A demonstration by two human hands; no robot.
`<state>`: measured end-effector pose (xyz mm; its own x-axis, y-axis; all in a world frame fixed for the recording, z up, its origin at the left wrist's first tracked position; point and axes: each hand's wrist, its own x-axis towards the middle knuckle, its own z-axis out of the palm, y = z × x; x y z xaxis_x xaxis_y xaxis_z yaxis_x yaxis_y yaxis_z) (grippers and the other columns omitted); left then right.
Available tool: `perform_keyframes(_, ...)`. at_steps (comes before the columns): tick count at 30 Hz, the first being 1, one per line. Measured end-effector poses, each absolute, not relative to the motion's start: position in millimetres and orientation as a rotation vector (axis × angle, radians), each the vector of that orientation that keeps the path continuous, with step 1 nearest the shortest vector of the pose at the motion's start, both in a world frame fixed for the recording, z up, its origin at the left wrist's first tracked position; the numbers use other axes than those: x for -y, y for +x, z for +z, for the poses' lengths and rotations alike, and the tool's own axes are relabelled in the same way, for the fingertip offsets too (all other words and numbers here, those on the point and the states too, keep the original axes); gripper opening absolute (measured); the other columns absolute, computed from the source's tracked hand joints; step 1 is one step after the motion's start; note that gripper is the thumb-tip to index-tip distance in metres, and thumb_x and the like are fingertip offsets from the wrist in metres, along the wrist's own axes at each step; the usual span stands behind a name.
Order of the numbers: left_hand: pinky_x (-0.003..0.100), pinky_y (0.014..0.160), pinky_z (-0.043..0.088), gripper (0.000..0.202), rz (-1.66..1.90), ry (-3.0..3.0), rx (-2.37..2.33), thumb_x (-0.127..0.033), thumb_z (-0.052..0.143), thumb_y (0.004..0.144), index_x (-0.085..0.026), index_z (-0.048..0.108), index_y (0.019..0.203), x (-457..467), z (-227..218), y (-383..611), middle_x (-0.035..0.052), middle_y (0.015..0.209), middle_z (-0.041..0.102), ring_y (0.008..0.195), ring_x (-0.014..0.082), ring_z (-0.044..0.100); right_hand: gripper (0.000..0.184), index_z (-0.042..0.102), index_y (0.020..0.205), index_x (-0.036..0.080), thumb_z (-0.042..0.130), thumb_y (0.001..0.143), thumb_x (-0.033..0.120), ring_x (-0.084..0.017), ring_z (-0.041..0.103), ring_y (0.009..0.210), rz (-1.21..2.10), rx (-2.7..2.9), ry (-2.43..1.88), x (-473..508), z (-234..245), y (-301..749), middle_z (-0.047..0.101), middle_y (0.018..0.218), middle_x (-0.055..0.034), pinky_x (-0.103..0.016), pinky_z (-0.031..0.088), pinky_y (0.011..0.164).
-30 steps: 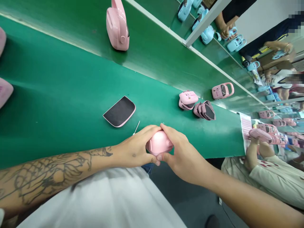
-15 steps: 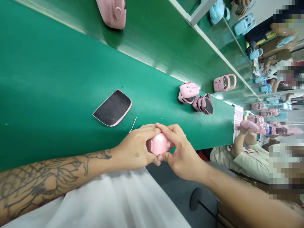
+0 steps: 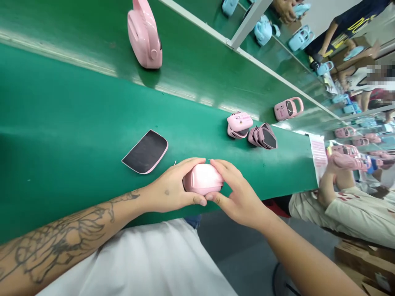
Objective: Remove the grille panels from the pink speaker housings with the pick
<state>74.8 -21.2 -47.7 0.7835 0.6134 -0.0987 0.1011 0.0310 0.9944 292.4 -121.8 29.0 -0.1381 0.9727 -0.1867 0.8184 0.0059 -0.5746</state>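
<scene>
A glossy pink rounded plastic casing (image 3: 206, 179) is held between my two hands at the near edge of the green table. My left hand (image 3: 173, 186) wraps its left end, thumb below and fingers over the top. On the other end, my right hand (image 3: 236, 192) grips with fingers above and thumb underneath, the two thumbs almost meeting. The casing's underside and part of its left end are hidden. Left of it lies a pink-edged panel with a black face (image 3: 146, 152). The tip of a thin pale rod (image 3: 175, 163) shows just behind my left fingers.
Stacked pink printed covers (image 3: 240, 122) and black-faced pink panels (image 3: 263, 136) stand at the table's far side. Beyond, on a green strip, are a large pink handled unit (image 3: 147, 39) and another (image 3: 287, 109). A striped sheet (image 3: 318, 156) lies near a co-worker's arm (image 3: 336, 183).
The casing has turned in my hands, so its side knob no longer shows and a broader face is up. My right fingers have opened slightly around it. The camera view has shifted a little.
</scene>
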Motion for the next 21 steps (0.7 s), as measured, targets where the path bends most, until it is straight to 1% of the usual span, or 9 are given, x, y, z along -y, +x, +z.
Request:
perform_keyframes(2,0.056,0.119,0.051,0.095,0.427,1.524,-0.619,-0.053,0.101,0.068,-0.025,0.061,0.149,23.9,-49.0,75.0,0.0141,0.155,0.067,0.141,0.0413,0.064,0.070,0.047,0.164,0.027,0.072,0.103,0.051,-0.039,0.055,0.152,0.838,2.004,-1.863,124.1,26.1,291.5,0.058,0.163,-0.0180,-0.066,0.047,0.123)
perform_keyframes(7,0.054,0.118,0.052,0.093,0.485,1.491,-0.628,-0.054,0.102,0.068,-0.026,0.065,0.148,29.0,-49.4,75.6,0.0113,0.150,0.072,0.138,0.0402,0.066,0.062,0.052,0.159,0.029,0.071,0.103,0.047,-0.038,0.057,0.148,0.851,1.925,-1.818,125.9,25.3,285.8,0.062,0.157,-0.0145,-0.063,0.047,0.123)
perform_keyframes(11,0.050,0.113,0.056,0.083,0.516,1.401,-0.587,-0.048,0.104,0.068,-0.025,0.072,0.141,29.5,-45.4,78.6,0.0101,0.144,0.076,0.132,0.0382,0.070,0.059,0.054,0.155,0.029,0.074,0.101,0.042,-0.039,0.055,0.147,0.894,1.865,-1.827,124.6,27.3,284.3,0.062,0.155,-0.0134,-0.065,0.046,0.123)
perform_keyframes(14,0.050,0.114,0.056,0.086,0.509,1.271,-0.572,-0.045,0.106,0.067,-0.024,0.073,0.143,28.5,-45.1,80.6,0.0116,0.144,0.076,0.134,0.0390,0.070,0.064,0.050,0.160,0.030,0.073,0.101,0.040,-0.038,0.054,0.147,0.944,1.855,-1.842,122.4,28.8,285.6,0.060,0.156,-0.0139,-0.065,0.046,0.123)
perform_keyframes(17,0.051,0.116,0.055,0.089,0.506,1.210,-0.593,-0.043,0.107,0.065,-0.023,0.072,0.145,27.7,-47.9,81.5,0.0122,0.145,0.075,0.136,0.0406,0.068,0.067,0.048,0.163,0.028,0.072,0.102,0.044,-0.039,0.051,0.151,0.973,1.871,-1.856,118.3,30.2,287.8,0.057,0.161,-0.0138,-0.065,0.044,0.126)
perform_keyframes(21,0.051,0.114,0.056,0.086,0.519,1.196,-0.603,-0.042,0.106,0.067,-0.023,0.073,0.145,26.8,-51.1,82.7,0.0117,0.146,0.075,0.137,0.0409,0.068,0.065,0.052,0.161,0.029,0.068,0.104,0.055,-0.041,0.055,0.147,0.968,1.881,-1.869,110.9,31.5,289.5,0.062,0.160,-0.0120,-0.068,0.045,0.123)
